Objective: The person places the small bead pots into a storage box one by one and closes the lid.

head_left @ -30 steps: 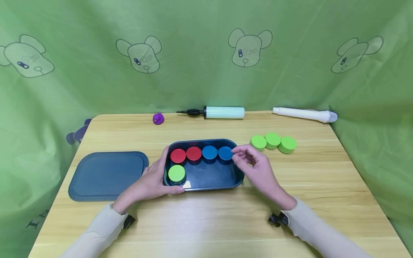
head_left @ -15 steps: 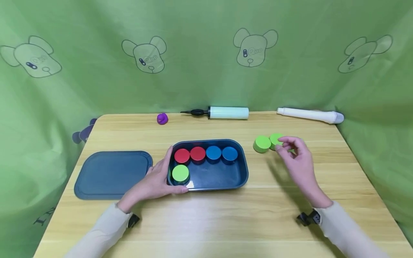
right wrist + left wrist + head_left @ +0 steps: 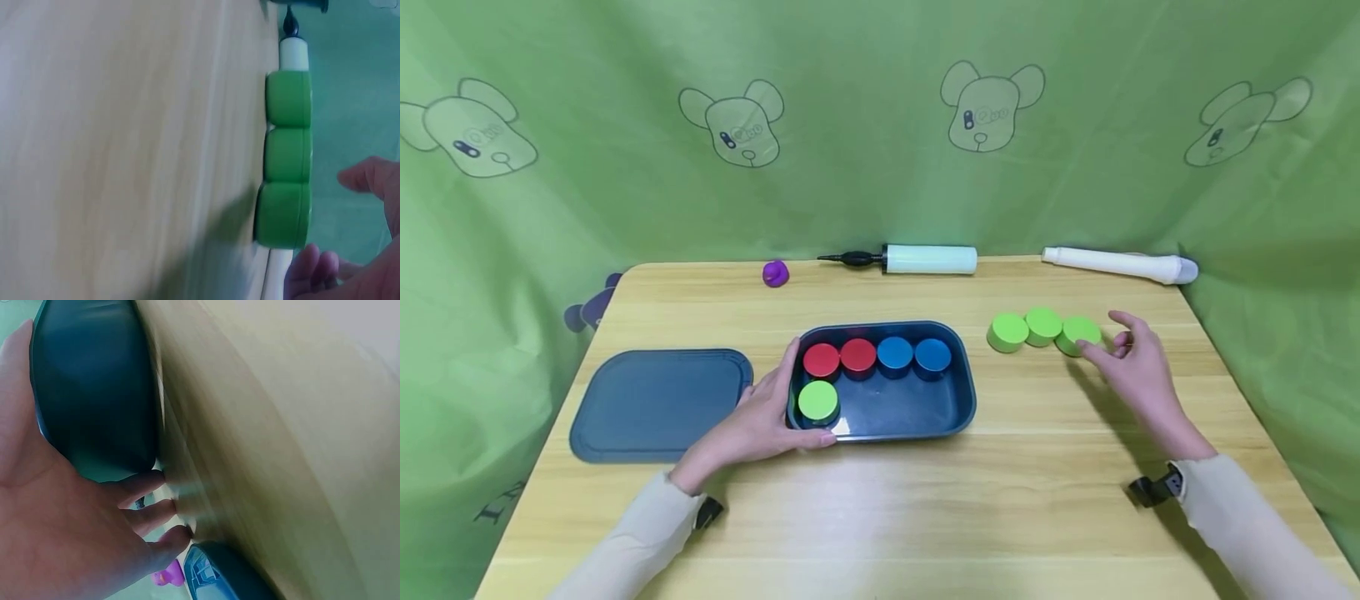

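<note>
My left hand (image 3: pixel 758 417) grips the left end of a dark blue box (image 3: pixel 917 425), thumb along the near rim, other fingers at the left side. Inside stand two red round tins (image 3: pixel 839 359), two blue round tins (image 3: pixel 913 357) in the back row, and one green-topped round tin (image 3: pixel 818 402) at front left. My right hand (image 3: pixel 1138 367) is at the rightmost of three green round tins (image 3: pixel 1078 335), its thumb and index finger apart around it. In the right wrist view this tin (image 3: pixel 282 215) stands at the near end of a touching row; whether the fingers touch it cannot be told.
A dark blue lid (image 3: pixel 658 407) lies left of the box, close to my left hand. Along the table's back edge lie a purple rubber duck (image 3: pixel 775 273), a hand pump (image 3: pixel 928 259) and a white stick-shaped object (image 3: pixel 1120 264). A green curtain (image 3: pixel 865 183) surrounds the table.
My right hand has moved from the box's right end rightward to the rightmost green tin. The left hand stays on the box. The tins have not moved on the table.
</note>
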The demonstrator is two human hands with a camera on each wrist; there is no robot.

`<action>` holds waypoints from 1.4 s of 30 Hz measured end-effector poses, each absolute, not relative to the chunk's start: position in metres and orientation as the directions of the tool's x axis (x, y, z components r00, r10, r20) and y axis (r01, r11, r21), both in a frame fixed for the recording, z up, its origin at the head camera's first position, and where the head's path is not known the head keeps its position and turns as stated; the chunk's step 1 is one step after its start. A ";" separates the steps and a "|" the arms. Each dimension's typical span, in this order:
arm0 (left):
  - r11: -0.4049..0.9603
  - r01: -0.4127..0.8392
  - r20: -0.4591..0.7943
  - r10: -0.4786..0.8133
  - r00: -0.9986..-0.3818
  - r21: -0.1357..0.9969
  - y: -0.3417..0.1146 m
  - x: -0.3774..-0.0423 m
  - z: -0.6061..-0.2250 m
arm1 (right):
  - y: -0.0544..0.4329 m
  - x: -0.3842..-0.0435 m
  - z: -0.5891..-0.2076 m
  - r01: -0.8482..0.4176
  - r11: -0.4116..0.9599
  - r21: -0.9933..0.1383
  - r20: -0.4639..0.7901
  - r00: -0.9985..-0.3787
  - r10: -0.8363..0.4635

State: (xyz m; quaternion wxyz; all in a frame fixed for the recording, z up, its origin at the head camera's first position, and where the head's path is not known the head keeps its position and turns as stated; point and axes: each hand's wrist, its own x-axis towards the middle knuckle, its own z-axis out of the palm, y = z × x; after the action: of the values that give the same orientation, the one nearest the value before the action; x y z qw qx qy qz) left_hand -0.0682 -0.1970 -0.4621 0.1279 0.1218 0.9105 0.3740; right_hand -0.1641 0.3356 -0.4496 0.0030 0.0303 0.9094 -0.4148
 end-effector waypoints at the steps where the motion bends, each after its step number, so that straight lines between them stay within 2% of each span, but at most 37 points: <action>1: 0.689 0.128 -0.138 0.318 -0.938 0.714 -0.197 -0.068 -0.462 | 0.338 -0.166 -0.451 0.062 0.654 -0.754 -0.051 -0.998 0.037; 8: 0.683 0.131 -0.138 0.325 -0.936 0.719 -0.196 -0.069 -0.463 | 0.347 -0.176 -0.463 0.103 0.667 -0.738 -0.165 -0.986 -0.030; 22: 0.685 0.136 -0.135 0.326 -0.936 0.715 -0.196 -0.070 -0.463 | 0.353 -0.177 -0.458 0.122 0.661 -0.740 -0.137 -0.990 0.029; 26: 0.688 0.129 -0.142 0.322 -0.936 0.714 -0.197 -0.070 -0.461 | 0.353 -0.174 -0.454 0.112 0.639 -0.761 -0.106 -0.993 0.048; 32: 0.689 0.129 -0.144 0.324 -0.935 0.713 -0.197 -0.070 -0.463 | 0.346 -0.164 -0.450 0.016 0.655 -0.756 0.030 -0.998 0.059; 42: 0.695 0.133 -0.139 0.321 -0.937 0.706 -0.196 -0.069 -0.462 | 0.312 -0.143 -0.439 -0.095 0.559 -0.823 0.143 -0.989 0.044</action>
State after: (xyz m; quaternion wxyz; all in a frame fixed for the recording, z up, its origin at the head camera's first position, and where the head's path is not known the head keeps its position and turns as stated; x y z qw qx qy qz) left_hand -0.0690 -0.1962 -0.4615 0.1268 0.1245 0.9119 0.3699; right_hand -0.1428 0.3116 -0.4387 -0.0737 -0.0144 0.8799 -0.4691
